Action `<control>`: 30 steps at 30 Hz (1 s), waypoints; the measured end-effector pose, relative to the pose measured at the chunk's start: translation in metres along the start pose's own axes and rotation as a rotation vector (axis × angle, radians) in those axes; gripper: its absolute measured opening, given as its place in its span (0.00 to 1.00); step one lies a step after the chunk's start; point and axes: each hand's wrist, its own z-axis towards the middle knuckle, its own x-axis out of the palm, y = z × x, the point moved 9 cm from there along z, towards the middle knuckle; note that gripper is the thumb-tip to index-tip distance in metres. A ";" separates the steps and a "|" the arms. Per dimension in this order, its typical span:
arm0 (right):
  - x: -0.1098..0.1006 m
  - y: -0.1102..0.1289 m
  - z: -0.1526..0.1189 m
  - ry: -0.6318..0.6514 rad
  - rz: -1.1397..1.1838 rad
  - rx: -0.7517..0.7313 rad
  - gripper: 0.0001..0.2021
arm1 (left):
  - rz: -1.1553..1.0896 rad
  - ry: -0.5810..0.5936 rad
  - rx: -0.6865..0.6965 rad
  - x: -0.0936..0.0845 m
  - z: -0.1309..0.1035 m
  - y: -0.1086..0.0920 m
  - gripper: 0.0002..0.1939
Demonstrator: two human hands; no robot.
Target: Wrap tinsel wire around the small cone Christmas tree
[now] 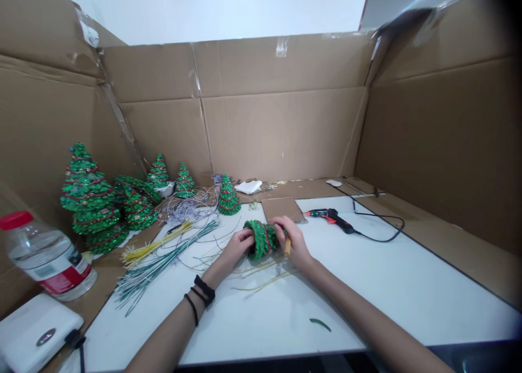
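Observation:
A small green Christmas tree ornament [262,239] with red trim lies tipped on its side between my hands, just above the white table. My left hand [241,241] grips it at its wide base, some fingers tucked inside. In my right hand [294,241] is a tool with a wooden handle [287,247], held against the other end of the tree. The tool's working tip is hidden. Loose yellow wires [265,287] lie beneath the hands. Behind them a similar small tree [228,196] stands upright.
Bundles of yellow wires [157,246] and green wires [163,269] lie left, near tangled silver wire [187,209]. A glue gun [334,219] with a black cord rests right of a cardboard square [283,209]. A larger tree [87,193], a bottle [47,256] and a white box [38,332] stand left.

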 end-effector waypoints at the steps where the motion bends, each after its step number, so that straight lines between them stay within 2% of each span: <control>1: 0.001 0.000 0.000 0.006 0.002 0.001 0.10 | -0.003 0.001 -0.005 0.000 0.000 0.001 0.18; 13: 0.004 0.005 0.000 0.042 -0.023 -0.035 0.11 | -0.019 0.000 0.050 0.002 0.002 -0.002 0.16; 16: -0.005 0.009 0.002 -0.019 -0.064 -0.049 0.09 | -0.020 0.005 0.042 0.003 0.002 -0.001 0.17; 20: -0.026 0.008 0.003 -0.205 -0.080 0.019 0.11 | -0.036 0.004 0.024 0.004 0.001 0.001 0.18; 22: -0.036 -0.001 0.001 -0.322 0.031 0.109 0.13 | -0.030 -0.002 0.025 0.003 0.001 0.000 0.17; 24: -0.037 -0.016 0.001 -0.371 0.247 0.230 0.14 | -0.019 -0.012 0.020 0.003 0.000 0.000 0.16; 27: -0.015 -0.035 0.004 -0.242 0.575 0.410 0.19 | -0.010 -0.020 0.012 0.002 -0.001 0.000 0.14; 30: -0.001 -0.034 0.007 -0.130 0.701 0.440 0.21 | -0.006 -0.015 0.015 0.001 0.000 0.001 0.14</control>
